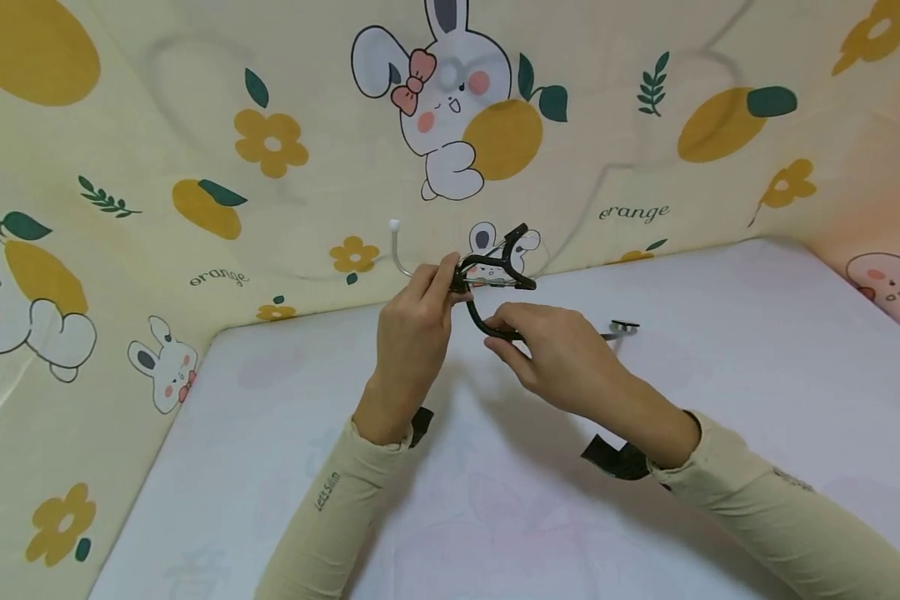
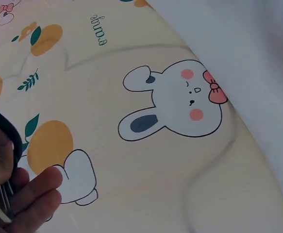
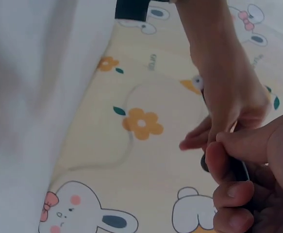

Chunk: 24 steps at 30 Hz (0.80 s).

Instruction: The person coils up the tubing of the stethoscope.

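Note:
A stethoscope with black tubing [image 1: 477, 317] is held up over the far part of the table by both hands. My left hand [image 1: 416, 323] pinches it near the forked black tubing, from which two short branches [image 1: 511, 260] point right. A thin metal ear tube with a white tip [image 1: 395, 226] curves up beyond the left fingers. My right hand [image 1: 562, 354] grips the single tube just below; the chest piece [image 1: 625, 326] sticks out past it, seen edge-on. In the right wrist view, the right fingers [image 3: 232, 194] curl round the tube close beside the left hand [image 3: 231, 92].
Under the arms lies a white table surface [image 1: 285, 467]. A cream cloth [image 1: 307, 208] printed with rabbits, oranges and flowers rises behind and along the sides. Black straps [image 1: 618, 458] hang at the cuffs of the beige sleeves.

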{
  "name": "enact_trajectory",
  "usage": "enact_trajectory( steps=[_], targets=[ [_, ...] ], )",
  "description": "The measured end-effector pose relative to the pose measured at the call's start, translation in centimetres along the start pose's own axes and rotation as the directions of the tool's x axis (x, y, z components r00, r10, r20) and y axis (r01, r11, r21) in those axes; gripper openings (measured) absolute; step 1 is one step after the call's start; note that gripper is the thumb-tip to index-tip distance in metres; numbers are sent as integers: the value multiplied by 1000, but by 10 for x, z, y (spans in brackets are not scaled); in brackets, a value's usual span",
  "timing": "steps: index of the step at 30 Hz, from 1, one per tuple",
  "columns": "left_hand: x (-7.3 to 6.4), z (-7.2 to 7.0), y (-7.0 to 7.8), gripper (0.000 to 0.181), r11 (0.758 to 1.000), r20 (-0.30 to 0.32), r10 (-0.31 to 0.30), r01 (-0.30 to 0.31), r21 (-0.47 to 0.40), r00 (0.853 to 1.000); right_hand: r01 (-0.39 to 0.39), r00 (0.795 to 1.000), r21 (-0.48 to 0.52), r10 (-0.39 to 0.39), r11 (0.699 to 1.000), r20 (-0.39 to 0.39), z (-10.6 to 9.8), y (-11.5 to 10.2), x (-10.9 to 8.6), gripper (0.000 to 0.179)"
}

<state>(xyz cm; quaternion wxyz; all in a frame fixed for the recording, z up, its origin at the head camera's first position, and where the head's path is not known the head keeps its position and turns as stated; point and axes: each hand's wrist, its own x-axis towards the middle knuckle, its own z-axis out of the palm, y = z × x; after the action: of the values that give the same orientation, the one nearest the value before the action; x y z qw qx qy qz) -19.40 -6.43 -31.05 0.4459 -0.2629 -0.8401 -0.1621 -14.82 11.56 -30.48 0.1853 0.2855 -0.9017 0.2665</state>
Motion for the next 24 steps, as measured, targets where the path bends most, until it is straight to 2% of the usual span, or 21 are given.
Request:
enact_trajectory(
  steps=[7,10,14,17,20,24],
  targets=[
    [0,-2,-2,42,1000,26,0,-1,18,1000,-13,1000,-19,12,1000,-20,-6,2,0,11],
    [-1,-2,-3,44,999,74,-16,12,43,997,-11,1000,-26,11,1000,-10,-5,2,0,10],
    [-2,-4,-1,43,996,144,-18,5,88,989,41,999,-55,-43,998,-18,-3,1,0,10],
    [-2,-6,1,40,994,167,-11,-8,113,986,86,993,-88,-92,992,-69,-4,3,1,9],
    [-3,-6,7,38,989,180,1,-28,145,984,91,987,-98,-103,991,-124,-5,7,2,9],
    [-6,-1,20,33,974,176,64,-99,203,982,90,974,-81,-104,993,-199,-7,13,4,9]
  ],
)
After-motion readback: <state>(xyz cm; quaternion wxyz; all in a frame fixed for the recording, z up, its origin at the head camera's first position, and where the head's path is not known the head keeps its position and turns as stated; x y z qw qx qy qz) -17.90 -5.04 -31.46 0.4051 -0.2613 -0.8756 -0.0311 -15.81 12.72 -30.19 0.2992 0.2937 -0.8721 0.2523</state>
